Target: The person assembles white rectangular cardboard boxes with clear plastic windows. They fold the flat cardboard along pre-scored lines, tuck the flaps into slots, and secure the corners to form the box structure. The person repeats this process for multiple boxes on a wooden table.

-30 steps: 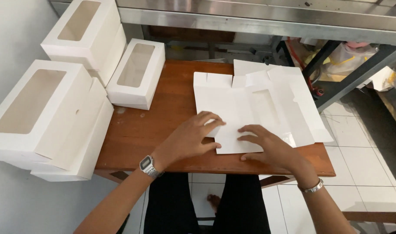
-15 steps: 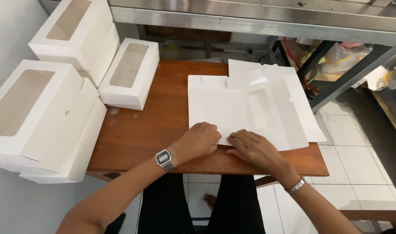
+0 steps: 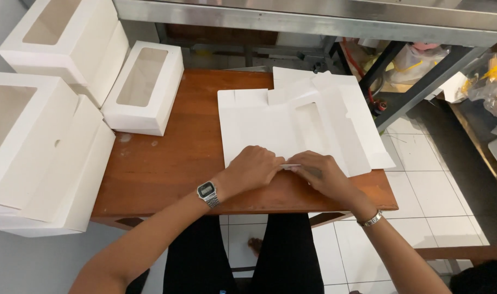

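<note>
Pinching the near edge of a flat white box blank (image 3: 292,130) on the wooden table (image 3: 167,163), we press left hand (image 3: 254,169) and right hand (image 3: 319,171) fingertips together.

Soft, even indoor light is falling from above — white box sheets (image 3: 292,128) are glaring slightly, shadows staying faint, edges bowing with wide-angle distortion.
</note>
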